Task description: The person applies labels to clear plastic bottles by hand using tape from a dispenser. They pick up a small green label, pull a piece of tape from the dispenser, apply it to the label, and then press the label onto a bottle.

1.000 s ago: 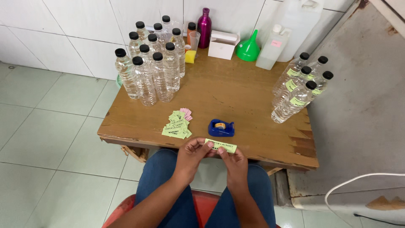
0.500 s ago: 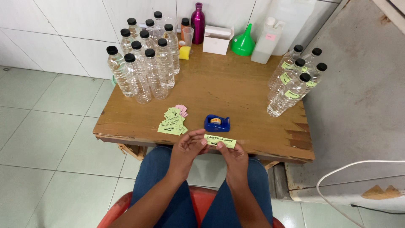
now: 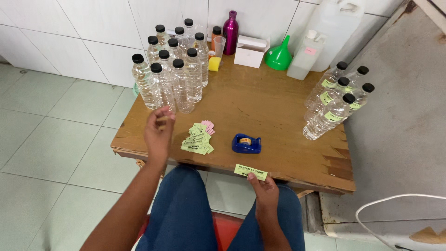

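My right hand [image 3: 265,191] pinches a green paper label [image 3: 251,171] at the near edge of the wooden table [image 3: 260,107]. My left hand [image 3: 158,132] is raised over the table's left side, fingers loosely curled, holding nothing, just in front of a cluster of several clear black-capped bottles [image 3: 172,74]. A pile of green and pink labels [image 3: 198,138] lies between my hands. A blue tape dispenser [image 3: 246,143] sits right of the pile.
Several labelled bottles [image 3: 335,100] stand at the table's right edge. At the back are a magenta flask [image 3: 230,26], a white box [image 3: 251,51], a green funnel [image 3: 279,56] and white jugs [image 3: 320,35]. Tiled floor lies left; a grey metal surface right.
My left hand let go of the label and rose left toward the unlabelled bottles. My right hand keeps the label. The view tilted down slightly.
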